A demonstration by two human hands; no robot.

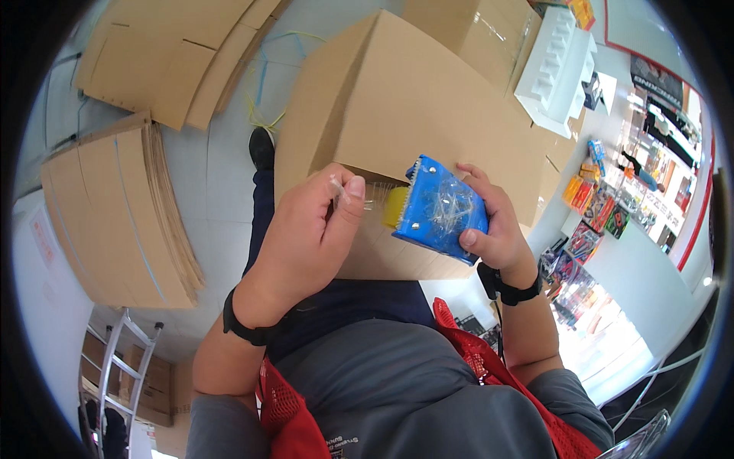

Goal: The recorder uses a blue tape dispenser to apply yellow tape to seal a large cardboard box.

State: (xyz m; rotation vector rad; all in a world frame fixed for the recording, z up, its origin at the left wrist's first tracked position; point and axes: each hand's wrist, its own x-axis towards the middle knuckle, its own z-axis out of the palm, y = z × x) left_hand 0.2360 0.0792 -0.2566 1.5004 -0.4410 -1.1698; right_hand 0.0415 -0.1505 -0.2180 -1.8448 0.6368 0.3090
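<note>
My right hand (498, 221) grips a blue tape dispenser (441, 211) with a serrated metal edge, and crumpled clear tape clings to its face. A yellow part (395, 206), perhaps the roll core, shows at its left side. Level with it, my left hand (321, 224) pinches a twisted end of clear tape (339, 188) between thumb and index finger. Clear strands show between the hand and the dispenser. Both hands are over a large cardboard box (424, 109), which has a flap edge and a dark gap just behind the hands.
Flattened cardboard stacks (114, 218) lie on the left, with more cardboard sheets (166, 51) above. A metal ladder (123, 367) stands lower left. Another box (476, 34) and white foam packing (556, 74) are beyond the large box. Colourful packages (585, 195) sit at right.
</note>
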